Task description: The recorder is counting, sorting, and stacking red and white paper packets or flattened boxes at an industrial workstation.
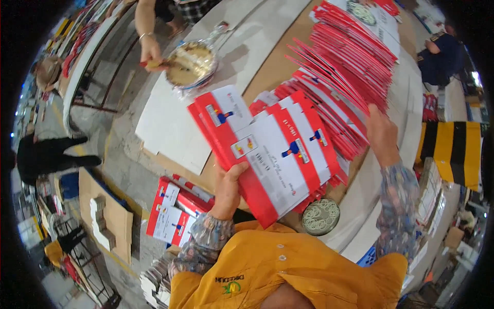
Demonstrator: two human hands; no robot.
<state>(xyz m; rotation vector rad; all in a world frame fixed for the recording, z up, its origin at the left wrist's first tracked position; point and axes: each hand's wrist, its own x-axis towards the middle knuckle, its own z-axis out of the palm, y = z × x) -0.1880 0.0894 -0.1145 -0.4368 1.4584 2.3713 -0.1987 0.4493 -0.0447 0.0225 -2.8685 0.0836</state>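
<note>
My left hand (230, 191) is closed on the near-left edge of a flat red-and-white printed sleeve (257, 201), its thumb on top. Another such sleeve (224, 116) lies along its upper left edge, and more overlap to its right. My right hand (382, 135) is closed at the right side of a long fanned row of red-and-white sleeves (350, 56). Its fingertips meet their edges and are partly hidden. Between both hands, some sleeves slant loosely below the row.
A round tin of pale rubber bands (320, 217) stands near my body. A plastic-lined bowl of paste (191, 64) is at the far left, with another person's hand (151, 51) holding a brush beside it. Bundled sleeves (172, 211) sit lower left. White card (175, 129) covers the table's left.
</note>
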